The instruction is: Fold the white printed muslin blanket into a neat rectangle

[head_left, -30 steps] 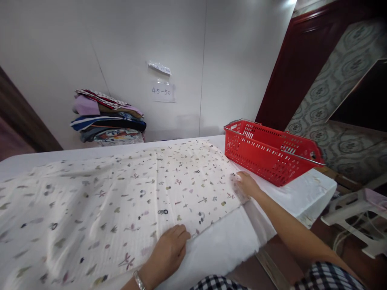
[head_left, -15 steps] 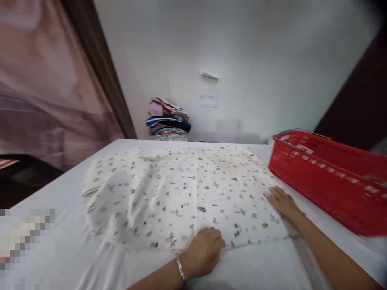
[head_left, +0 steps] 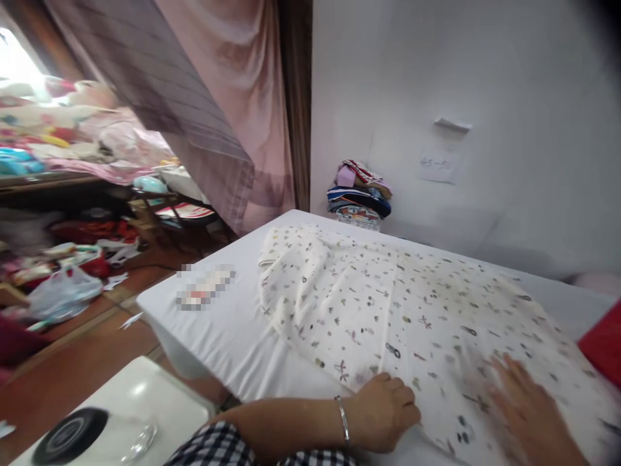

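A cream cloth (head_left: 334, 294) with a small scattered print is spread over a white-covered table. Its right half lies fairly flat, while ripples and a folded edge show on the left. My left hand (head_left: 383, 411), a silver bracelet at the wrist, is closed at the near edge of the cloth with its fingers curled down on it. My right hand (head_left: 531, 404) is over the right part of the cloth, fingers stretched out and smeared by motion. Whether its palm touches the fabric I cannot tell.
A red basket (head_left: 604, 340) stands at the right edge. Folded clothes (head_left: 359, 194) are piled beyond the table (head_left: 228, 333), by the wall. A blurred-out item (head_left: 206, 288) lies at the table's left corner. A white stool-like surface (head_left: 140, 395) is at lower left, a pink curtain (head_left: 264, 129) behind.
The view has swung left, bringing in the room and the floor. My right hand has left the cloth's right edge and moves over its surface. My left hand stays at the near edge.
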A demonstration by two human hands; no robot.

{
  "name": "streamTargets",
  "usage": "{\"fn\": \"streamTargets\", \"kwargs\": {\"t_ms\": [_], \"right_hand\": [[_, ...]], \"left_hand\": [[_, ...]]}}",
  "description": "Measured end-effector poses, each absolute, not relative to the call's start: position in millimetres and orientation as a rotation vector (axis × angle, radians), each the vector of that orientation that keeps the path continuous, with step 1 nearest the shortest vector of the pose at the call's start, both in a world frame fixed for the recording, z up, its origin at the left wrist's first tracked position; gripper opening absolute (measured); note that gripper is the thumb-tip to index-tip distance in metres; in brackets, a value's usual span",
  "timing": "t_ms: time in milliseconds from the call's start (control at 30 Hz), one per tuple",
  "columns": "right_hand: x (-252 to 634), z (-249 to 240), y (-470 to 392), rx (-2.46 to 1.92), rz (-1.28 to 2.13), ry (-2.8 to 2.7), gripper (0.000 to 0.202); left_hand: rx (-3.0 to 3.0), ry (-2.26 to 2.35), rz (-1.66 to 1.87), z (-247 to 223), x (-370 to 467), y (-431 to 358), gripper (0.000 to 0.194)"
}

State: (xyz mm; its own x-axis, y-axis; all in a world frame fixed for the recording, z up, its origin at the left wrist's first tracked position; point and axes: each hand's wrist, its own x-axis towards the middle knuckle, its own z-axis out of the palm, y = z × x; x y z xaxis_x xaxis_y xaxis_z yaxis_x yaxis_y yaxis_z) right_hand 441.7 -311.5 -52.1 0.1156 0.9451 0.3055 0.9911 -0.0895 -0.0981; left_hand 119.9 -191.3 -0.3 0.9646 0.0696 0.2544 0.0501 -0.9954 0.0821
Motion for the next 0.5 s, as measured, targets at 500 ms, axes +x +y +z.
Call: {"fn": "streamTargets", "kwargs": {"t_ms": [500], "right_hand": [[304.1, -44.6, -268.3, -1.858, 0.207, -2.257, 0.07]], "left_hand": [[2.995, 0.878, 0.326, -1.3, 37.4, -130.6, 0.003]]}}
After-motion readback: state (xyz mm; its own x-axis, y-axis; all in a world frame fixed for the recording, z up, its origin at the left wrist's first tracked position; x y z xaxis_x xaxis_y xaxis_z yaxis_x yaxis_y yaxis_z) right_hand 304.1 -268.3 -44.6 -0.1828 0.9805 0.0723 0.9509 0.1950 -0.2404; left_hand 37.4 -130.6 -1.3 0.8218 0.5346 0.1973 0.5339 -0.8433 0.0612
